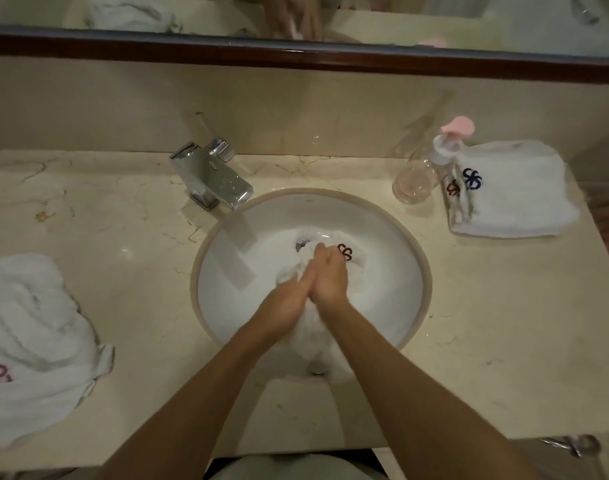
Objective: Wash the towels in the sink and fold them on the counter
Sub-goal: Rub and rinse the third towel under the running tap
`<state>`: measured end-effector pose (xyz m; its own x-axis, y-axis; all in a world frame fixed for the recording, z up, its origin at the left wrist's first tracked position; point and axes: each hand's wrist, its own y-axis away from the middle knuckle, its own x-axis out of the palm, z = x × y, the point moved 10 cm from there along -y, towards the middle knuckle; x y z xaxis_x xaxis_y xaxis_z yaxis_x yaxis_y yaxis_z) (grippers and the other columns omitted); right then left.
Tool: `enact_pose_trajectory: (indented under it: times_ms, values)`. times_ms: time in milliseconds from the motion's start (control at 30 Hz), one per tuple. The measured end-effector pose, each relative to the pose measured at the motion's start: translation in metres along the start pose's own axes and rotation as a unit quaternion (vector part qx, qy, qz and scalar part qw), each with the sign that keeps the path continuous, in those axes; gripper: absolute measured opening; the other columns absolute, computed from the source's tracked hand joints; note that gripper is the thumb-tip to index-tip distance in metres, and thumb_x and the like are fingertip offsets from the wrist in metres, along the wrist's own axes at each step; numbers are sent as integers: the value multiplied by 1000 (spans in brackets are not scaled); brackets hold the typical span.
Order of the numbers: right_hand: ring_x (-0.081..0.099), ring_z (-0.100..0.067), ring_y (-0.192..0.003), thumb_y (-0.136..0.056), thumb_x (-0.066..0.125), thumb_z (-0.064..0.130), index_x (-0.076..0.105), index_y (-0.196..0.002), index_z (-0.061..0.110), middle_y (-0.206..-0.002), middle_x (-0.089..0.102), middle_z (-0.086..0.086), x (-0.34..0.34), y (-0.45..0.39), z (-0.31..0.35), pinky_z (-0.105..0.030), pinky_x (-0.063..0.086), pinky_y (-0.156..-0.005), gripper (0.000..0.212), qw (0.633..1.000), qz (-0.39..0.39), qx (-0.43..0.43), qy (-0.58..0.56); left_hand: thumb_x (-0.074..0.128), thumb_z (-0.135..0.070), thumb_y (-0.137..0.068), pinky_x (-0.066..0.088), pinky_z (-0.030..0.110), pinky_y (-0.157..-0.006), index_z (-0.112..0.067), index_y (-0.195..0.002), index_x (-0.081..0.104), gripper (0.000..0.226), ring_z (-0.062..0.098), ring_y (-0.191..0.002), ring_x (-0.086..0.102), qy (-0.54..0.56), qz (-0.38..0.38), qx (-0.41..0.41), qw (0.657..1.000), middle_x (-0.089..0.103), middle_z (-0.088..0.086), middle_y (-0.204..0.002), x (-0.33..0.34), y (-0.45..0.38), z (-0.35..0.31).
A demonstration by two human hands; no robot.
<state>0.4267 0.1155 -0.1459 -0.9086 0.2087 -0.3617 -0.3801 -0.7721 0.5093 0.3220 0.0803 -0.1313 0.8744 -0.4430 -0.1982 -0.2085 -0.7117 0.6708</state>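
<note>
A white towel with a red mark [331,252] lies bunched up in the round white sink [382,237], a crumpled towel [33,341] sits on the desk [140,271] at 9 o'clock, and folded towels [514,192] sit at 2 o'clock.
</note>
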Motion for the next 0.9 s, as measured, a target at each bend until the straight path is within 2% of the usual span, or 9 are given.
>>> enact_pose_trajectory:
  times_ms: [133,233,300,367,467,600,667,733,900]
  values:
    - [61,-23,-88,-105,41,38,57,-95,9,-90,62,-4,-19,-31,-1,-33,49,-80,35,990,42,76,-113,30,-74,-91,42,37,-108,-30,-132,61,68,18,-118,60,-45,31,33,998,64,-5,-129,11,3,9]
    - [71,-27,-100,-102,43,50,65,-114,8,-104,75,-12,-9,-12,-18,-40,56,-93,49,876,153,189,-417,44,-53,-97,44,40,-106,-18,-126,66,50,25,-118,60,-63,-123,29,990,67,2,-126,-44,-15,25]
    - [71,-29,-103,-106,39,35,65,-119,6,-111,73,-15,-13,7,-29,-44,59,-87,41,802,182,228,-521,47,-40,-94,52,43,-92,-11,-109,69,40,33,-107,65,19,-148,20,989,71,10,-111,-53,-17,42]
    - [54,-33,-132,-107,35,26,59,-133,-2,-138,58,-22,-8,32,-45,-46,47,-108,46,758,207,258,-562,46,-18,-93,57,39,-70,-6,-95,71,28,40,-93,66,160,-177,-9,971,72,17,-94,-61,-14,58]
    - [30,-33,-148,-110,27,29,44,-144,-8,-153,40,-25,1,48,-45,-40,15,-125,54,781,236,201,-542,39,-21,-95,54,40,-82,0,-113,67,40,41,-106,64,479,-48,-90,872,68,26,-114,-40,-21,70]
    - [63,-25,-100,-106,44,31,64,-110,6,-104,68,-10,-1,46,-37,-33,55,-84,33,955,173,128,-205,46,-52,-96,38,48,-110,1,-129,61,64,38,-127,54,476,132,-167,853,59,25,-133,19,2,55]
    - [62,-25,-99,-104,39,25,60,-104,6,-105,67,-9,-3,47,-12,-36,50,-90,29,989,131,-4,68,49,-50,-98,39,46,-112,-3,-133,60,60,37,-126,56,451,103,-161,872,61,23,-131,22,-2,56]
    - [57,-21,-92,-105,36,26,54,-94,14,-103,65,-9,14,62,12,-33,45,-85,24,959,148,-101,219,47,-53,-98,46,46,-105,-5,-128,64,59,35,-110,66,405,-34,-144,902,69,20,-117,-10,-21,65]
    - [61,-29,-101,-105,33,20,62,-101,8,-104,66,-9,5,24,8,-39,48,-93,31,994,34,-1,100,30,-54,-102,49,33,-89,-16,-112,69,54,19,-98,66,103,-165,20,981,71,4,-104,-33,5,-9]
